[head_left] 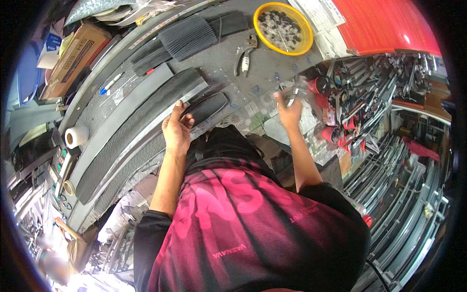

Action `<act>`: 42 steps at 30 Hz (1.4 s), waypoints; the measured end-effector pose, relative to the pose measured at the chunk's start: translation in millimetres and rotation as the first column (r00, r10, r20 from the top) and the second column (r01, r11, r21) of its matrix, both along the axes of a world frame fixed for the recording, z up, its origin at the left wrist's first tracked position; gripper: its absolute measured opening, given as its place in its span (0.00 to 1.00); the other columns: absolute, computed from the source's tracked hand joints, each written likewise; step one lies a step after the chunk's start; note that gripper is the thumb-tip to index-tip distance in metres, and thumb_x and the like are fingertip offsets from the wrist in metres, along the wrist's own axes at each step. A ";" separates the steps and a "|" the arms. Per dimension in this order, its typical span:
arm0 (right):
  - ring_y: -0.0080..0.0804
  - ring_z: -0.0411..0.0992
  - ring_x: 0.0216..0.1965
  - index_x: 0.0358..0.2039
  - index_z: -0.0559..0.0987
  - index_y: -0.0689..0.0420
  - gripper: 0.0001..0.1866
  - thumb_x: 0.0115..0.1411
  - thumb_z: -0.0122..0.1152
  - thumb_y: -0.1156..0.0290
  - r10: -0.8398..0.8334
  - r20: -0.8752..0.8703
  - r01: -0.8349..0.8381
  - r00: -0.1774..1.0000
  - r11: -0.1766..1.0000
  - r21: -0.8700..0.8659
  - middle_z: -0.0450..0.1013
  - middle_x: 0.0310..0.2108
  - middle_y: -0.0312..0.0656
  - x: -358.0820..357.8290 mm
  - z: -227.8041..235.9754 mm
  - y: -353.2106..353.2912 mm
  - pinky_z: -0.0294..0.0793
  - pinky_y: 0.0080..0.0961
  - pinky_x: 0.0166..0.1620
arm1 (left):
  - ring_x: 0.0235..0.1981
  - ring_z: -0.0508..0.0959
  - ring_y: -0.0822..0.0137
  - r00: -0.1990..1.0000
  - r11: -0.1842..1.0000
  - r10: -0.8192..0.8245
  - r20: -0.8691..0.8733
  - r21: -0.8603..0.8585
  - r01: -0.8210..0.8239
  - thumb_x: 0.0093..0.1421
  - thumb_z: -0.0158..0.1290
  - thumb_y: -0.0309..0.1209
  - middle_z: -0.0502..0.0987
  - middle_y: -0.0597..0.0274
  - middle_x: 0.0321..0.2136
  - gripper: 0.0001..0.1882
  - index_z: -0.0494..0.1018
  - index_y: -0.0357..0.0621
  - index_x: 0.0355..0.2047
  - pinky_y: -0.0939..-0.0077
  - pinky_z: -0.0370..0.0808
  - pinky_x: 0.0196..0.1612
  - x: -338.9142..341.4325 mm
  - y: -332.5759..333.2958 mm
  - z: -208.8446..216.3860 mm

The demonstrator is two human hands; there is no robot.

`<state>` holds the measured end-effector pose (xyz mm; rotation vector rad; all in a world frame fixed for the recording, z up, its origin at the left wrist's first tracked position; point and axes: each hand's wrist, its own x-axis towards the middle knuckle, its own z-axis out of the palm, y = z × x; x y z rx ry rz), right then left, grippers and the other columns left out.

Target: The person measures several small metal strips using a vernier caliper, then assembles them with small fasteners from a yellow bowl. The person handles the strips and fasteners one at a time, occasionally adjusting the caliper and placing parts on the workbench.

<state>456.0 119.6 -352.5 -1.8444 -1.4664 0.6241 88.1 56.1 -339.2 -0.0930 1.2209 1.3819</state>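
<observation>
My left hand (177, 128) is beside a silver metal strip (187, 93) that runs along a long band of dark pleated mesh (141, 127). Its thumb and forefinger are pinched together at the strip's edge, the other fingers curled; what lies between them is too small to make out. A shorter dark pleated piece (214, 105) lies just beyond these fingers. Over the right side of the bench, my right hand (290, 113) is closed around a small dark and shiny thing (295, 93), blurred, its kind unclear.
Pliers (245, 57) lie near a yellow basket (258, 39) of small grey and black parts. More folded mesh (187, 38) rests behind. A white roll (77, 137) and marker (112, 83) are at left. Metal profiles (389, 194) and red cups (331, 133) crowd the right; another person's arm (69, 228) shows lower left.
</observation>
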 end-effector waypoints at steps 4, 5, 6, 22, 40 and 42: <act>0.27 0.78 0.33 0.45 0.85 0.59 0.18 0.64 0.77 0.59 0.199 0.174 -0.048 0.964 0.778 -0.626 0.82 0.33 0.38 14.3 -15.9 11.7 0.77 0.30 0.40 | 0.29 0.82 0.71 1.000 1.000 -0.007 0.000 0.018 0.007 0.67 0.70 0.40 0.85 0.62 0.40 0.15 0.82 0.44 0.44 0.75 0.82 0.32 -2.8 1.6 4.2; 0.27 0.78 0.32 0.45 0.85 0.59 0.18 0.63 0.77 0.60 0.174 0.048 -0.110 0.983 0.787 -0.607 0.82 0.32 0.38 17.0 -13.1 13.0 0.77 0.30 0.40 | 0.30 0.81 0.71 1.000 1.000 -0.003 -0.012 0.011 0.003 0.68 0.70 0.40 0.85 0.62 0.40 0.15 0.82 0.44 0.44 0.75 0.82 0.32 -3.4 1.8 5.3; 0.27 0.78 0.32 0.44 0.85 0.59 0.18 0.62 0.78 0.60 0.134 -0.060 -0.143 0.989 0.784 -0.605 0.82 0.32 0.38 19.4 -7.1 6.9 0.77 0.30 0.40 | 0.30 0.81 0.71 1.000 0.999 -0.008 0.000 0.049 0.008 0.68 0.70 0.41 0.85 0.62 0.41 0.14 0.83 0.44 0.44 0.75 0.81 0.32 -3.8 1.6 6.3; 0.67 0.79 0.51 0.52 0.79 0.65 0.31 0.66 0.67 0.47 0.706 -0.216 -0.680 0.674 0.480 -0.555 0.81 0.46 0.65 -163.4 59.3 -26.7 0.77 0.54 0.54 | 0.30 0.80 0.74 0.999 0.998 -0.010 -0.035 0.066 0.012 0.69 0.68 0.37 0.85 0.66 0.36 0.09 0.84 0.46 0.42 0.77 0.79 0.31 -1.2 -4.0 22.9; 0.73 0.78 0.50 0.47 0.75 0.70 0.30 0.58 0.71 0.55 0.682 -0.166 -0.686 0.712 0.626 -0.371 0.79 0.45 0.70 -208.0 41.1 -19.0 0.78 0.58 0.54 | 0.49 0.88 0.56 1.000 0.985 0.016 -0.011 0.174 -0.014 0.71 0.64 0.28 0.86 0.52 0.48 0.09 0.81 0.37 0.48 0.55 0.85 0.58 6.5 -7.9 6.3; 0.73 0.78 0.50 0.48 0.75 0.71 0.31 0.58 0.72 0.55 0.695 -0.149 -0.696 0.704 0.631 -0.344 0.79 0.45 0.70 -210.8 38.8 -18.5 0.79 0.58 0.55 | 0.50 0.87 0.55 1.000 0.982 0.022 -0.020 0.186 -0.018 0.71 0.64 0.28 0.86 0.52 0.49 0.11 0.81 0.36 0.49 0.54 0.85 0.59 6.9 -8.0 5.6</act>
